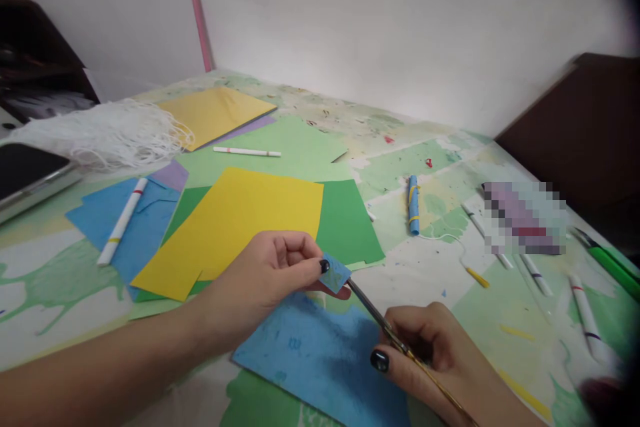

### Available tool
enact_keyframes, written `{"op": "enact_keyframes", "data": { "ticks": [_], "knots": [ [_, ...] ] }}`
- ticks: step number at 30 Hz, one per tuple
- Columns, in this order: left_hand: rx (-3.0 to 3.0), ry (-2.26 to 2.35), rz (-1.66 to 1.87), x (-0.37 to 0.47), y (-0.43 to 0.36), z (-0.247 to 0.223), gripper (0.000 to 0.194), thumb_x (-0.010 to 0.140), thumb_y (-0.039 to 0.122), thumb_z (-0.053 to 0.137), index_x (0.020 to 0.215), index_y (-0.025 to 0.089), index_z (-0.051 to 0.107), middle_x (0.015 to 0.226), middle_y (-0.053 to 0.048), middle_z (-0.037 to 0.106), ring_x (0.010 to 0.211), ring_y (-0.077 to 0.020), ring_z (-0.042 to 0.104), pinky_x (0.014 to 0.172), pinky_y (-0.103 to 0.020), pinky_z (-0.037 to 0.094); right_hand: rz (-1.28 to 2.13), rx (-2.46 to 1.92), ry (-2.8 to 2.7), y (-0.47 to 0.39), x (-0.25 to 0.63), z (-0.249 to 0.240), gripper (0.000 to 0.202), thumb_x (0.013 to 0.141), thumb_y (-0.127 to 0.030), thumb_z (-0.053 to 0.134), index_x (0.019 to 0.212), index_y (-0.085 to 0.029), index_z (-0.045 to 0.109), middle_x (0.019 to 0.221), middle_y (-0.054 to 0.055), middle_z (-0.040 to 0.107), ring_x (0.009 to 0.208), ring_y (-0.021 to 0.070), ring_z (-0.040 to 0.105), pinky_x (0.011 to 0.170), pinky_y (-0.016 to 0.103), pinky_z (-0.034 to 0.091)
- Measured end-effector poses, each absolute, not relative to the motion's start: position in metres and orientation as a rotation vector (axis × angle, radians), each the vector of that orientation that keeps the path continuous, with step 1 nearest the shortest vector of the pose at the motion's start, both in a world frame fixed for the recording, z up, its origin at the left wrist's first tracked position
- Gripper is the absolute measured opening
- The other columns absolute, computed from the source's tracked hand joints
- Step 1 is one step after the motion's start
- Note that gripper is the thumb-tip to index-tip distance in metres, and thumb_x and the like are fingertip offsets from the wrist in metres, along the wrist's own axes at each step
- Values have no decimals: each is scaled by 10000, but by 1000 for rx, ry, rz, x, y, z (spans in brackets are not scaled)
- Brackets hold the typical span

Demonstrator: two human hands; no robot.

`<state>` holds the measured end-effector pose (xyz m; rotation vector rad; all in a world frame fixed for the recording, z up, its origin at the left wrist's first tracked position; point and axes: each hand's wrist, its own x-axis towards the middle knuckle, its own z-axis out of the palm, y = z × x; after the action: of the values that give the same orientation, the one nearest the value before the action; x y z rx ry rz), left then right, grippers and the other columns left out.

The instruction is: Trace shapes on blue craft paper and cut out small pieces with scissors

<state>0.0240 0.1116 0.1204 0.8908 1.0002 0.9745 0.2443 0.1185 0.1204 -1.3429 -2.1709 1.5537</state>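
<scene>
Between the thumb and fingers of my left hand point(287, 263) is a small piece of blue paper point(336, 273), pinched at its left side. My right hand point(440, 353) grips a pair of slim metal scissors point(373, 312) with gold-toned handles. The scissors' tips meet the lower right edge of the small piece; whether the blades are apart cannot be made out. Below both hands lies a larger blue sheet point(320, 360) on the patterned tablecloth point(270, 403). Behind my left hand, a yellow sheet point(250, 213) overlaps a dark green sheet point(345, 220).
A blue paper roll point(413, 205) with yellow strips and white string stands beyond my right hand. Markers point(586, 317) and a green-handled cutter point(613, 267) lie right. White string point(110, 133), a phone-like device point(30, 177) and a marker on blue paper point(123, 221) are left.
</scene>
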Motion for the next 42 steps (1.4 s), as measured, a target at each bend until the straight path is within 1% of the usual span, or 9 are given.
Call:
{"op": "enact_keyframes", "data": {
  "ticks": [4, 8, 12, 16, 21, 23, 29, 36, 42],
  "knots": [
    [877, 991, 989, 24, 111, 120, 154, 826, 232, 591, 715, 148, 525, 777, -49, 723, 777, -157, 674, 728, -254, 457, 1585, -1337, -2173, 121, 246, 118, 435, 770, -476, 565, 564, -183, 318, 546, -54, 214, 523, 85, 213, 453, 239, 145],
    [873, 987, 988, 24, 111, 120, 170, 831, 233, 577, 707, 154, 492, 768, -55, 725, 747, -155, 673, 686, -251, 461, 1635, -1306, -2161, 123, 248, 117, 437, 738, -474, 603, 576, -184, 320, 555, -56, 226, 534, 84, 218, 457, 241, 148],
    [905, 977, 1004, 24, 110, 121, 155, 833, 202, 545, 707, 165, 463, 758, -52, 726, 751, -159, 675, 660, -243, 455, 1649, -1289, -2137, 123, 247, 117, 442, 761, -508, 558, 577, -185, 318, 554, -56, 235, 530, 83, 219, 452, 239, 154],
    [970, 1066, 955, 23, 109, 122, 134, 793, 201, 563, 695, 164, 479, 755, -56, 717, 730, -182, 672, 617, -248, 452, 1665, -1291, -2134, 122, 246, 117, 446, 749, -488, 579, 559, -184, 314, 540, -60, 229, 524, 79, 214, 448, 234, 153],
    [1029, 1169, 895, 24, 109, 125, 131, 744, 227, 591, 668, 166, 503, 715, -44, 695, 724, -206, 667, 608, -262, 456, 1676, -1322, -2114, 123, 245, 117, 453, 708, -473, 635, 541, -180, 333, 521, -60, 235, 517, 77, 210, 451, 239, 138],
    [1030, 1179, 876, 25, 109, 127, 130, 735, 227, 597, 661, 165, 511, 704, -35, 687, 703, -191, 658, 586, -243, 444, 1694, -1335, -2087, 122, 245, 117, 458, 690, -460, 663, 540, -179, 334, 525, -60, 231, 522, 77, 207, 455, 239, 135],
    [989, 1164, 891, 27, 110, 130, 115, 707, 205, 635, 651, 153, 549, 645, 1, 649, 579, -106, 586, 502, -179, 382, 1673, -1346, -2118, 122, 247, 116, 440, 700, -447, 666, 543, -173, 359, 523, -58, 242, 525, 78, 217, 459, 240, 137],
    [924, 1094, 867, 27, 109, 129, 108, 730, 149, 612, 639, 161, 555, 617, 37, 667, 555, -77, 599, 494, -144, 384, 1636, -1365, -2162, 123, 246, 116, 449, 719, -478, 638, 538, -170, 366, 518, -56, 242, 514, 74, 221, 448, 234, 140],
    [916, 1083, 870, 28, 110, 131, 116, 737, 139, 608, 634, 162, 559, 619, 37, 684, 564, -85, 623, 504, -147, 404, 1609, -1375, -2160, 122, 246, 114, 449, 703, -470, 661, 524, -166, 382, 504, -59, 237, 501, 69, 213, 438, 231, 139]
  ]
}}
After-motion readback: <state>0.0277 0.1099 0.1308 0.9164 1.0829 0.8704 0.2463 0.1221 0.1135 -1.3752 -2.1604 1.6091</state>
